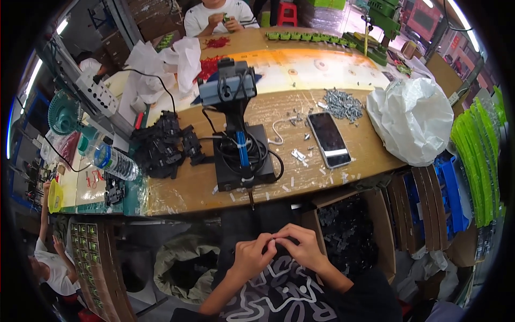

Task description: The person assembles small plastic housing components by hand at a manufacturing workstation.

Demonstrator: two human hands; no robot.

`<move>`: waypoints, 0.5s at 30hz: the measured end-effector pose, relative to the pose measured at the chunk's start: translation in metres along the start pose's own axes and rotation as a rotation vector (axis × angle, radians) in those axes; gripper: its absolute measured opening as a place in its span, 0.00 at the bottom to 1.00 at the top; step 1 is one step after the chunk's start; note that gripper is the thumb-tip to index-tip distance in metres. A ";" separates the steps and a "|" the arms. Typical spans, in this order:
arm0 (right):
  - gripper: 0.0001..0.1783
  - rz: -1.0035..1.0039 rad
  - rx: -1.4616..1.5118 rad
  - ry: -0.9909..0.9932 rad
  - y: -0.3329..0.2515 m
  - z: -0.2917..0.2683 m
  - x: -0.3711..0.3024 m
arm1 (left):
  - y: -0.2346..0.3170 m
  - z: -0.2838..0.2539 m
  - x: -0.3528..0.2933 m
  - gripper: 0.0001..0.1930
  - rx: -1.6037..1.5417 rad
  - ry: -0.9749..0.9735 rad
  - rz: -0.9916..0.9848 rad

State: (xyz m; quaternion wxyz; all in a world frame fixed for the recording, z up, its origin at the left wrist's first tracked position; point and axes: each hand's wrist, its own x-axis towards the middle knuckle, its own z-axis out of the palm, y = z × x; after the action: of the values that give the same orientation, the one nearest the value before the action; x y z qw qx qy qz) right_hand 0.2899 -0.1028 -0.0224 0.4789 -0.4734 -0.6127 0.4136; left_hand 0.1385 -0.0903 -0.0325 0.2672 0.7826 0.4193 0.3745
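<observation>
My left hand (251, 256) and my right hand (303, 248) meet in front of my chest, below the table's near edge. Thumbs and forefingers of both are pinched together at one spot. Whatever lies between the fingertips is too small to name. Just beyond them, a black stand (244, 177) with coiled cables and a grey-blue clamp-like head (228, 87) stands on the wooden table (182, 194). To its left is a pile of black plastic parts (161, 145). On its right lie a phone (328, 140) and a heap of small grey metal pieces (343, 105).
A white plastic bag (410, 122) sits at the table's right end. Under it, a cardboard box (387, 236) holds black parts. An open sack (166, 268) is on my left. A water bottle (115, 161) lies by a power strip (96, 92). Across the table sits a person (206, 19).
</observation>
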 end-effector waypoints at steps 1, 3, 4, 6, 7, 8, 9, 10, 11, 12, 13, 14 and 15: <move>0.05 -0.026 -0.016 -0.006 -0.001 -0.001 0.001 | 0.002 -0.002 0.000 0.03 0.021 -0.013 0.002; 0.05 0.026 0.006 -0.020 -0.003 -0.004 0.005 | -0.001 -0.002 0.005 0.04 0.005 -0.013 0.019; 0.05 0.060 0.017 -0.025 -0.001 -0.006 0.005 | -0.002 0.000 0.007 0.04 -0.001 -0.021 0.033; 0.05 0.083 0.017 -0.027 -0.001 -0.003 -0.002 | -0.003 -0.002 -0.001 0.04 -0.013 -0.046 0.016; 0.05 0.071 0.023 -0.038 0.001 -0.002 -0.001 | -0.004 -0.002 -0.002 0.04 -0.012 -0.057 -0.002; 0.05 0.058 0.028 -0.048 0.001 -0.002 -0.001 | -0.004 -0.003 -0.003 0.04 -0.011 -0.069 -0.019; 0.05 0.059 0.032 -0.051 0.001 -0.002 0.000 | -0.003 -0.004 -0.002 0.04 -0.008 -0.070 -0.022; 0.06 0.050 0.030 -0.057 0.002 -0.004 0.001 | -0.002 -0.002 -0.002 0.04 -0.043 -0.054 -0.055; 0.07 0.040 0.029 -0.066 0.002 -0.005 0.002 | -0.001 -0.001 -0.002 0.03 -0.076 -0.036 -0.089; 0.07 0.040 0.031 -0.068 0.000 -0.004 0.002 | 0.000 -0.002 -0.001 0.03 -0.075 -0.035 -0.091; 0.08 0.003 -0.017 -0.018 -0.002 -0.004 0.003 | 0.001 0.000 0.000 0.03 -0.136 -0.034 -0.137; 0.08 -0.036 -0.065 0.031 -0.002 -0.004 0.003 | 0.001 0.001 0.001 0.03 -0.196 -0.031 -0.183; 0.08 -0.034 -0.066 0.032 -0.002 -0.005 0.004 | 0.002 0.002 0.003 0.03 -0.198 -0.033 -0.184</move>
State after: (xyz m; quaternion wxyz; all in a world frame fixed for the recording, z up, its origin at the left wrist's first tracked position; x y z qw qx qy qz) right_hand 0.2939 -0.0990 -0.0189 0.4798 -0.4852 -0.6260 0.3775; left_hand 0.1425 -0.0886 -0.0313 0.3830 0.7168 0.4457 0.3753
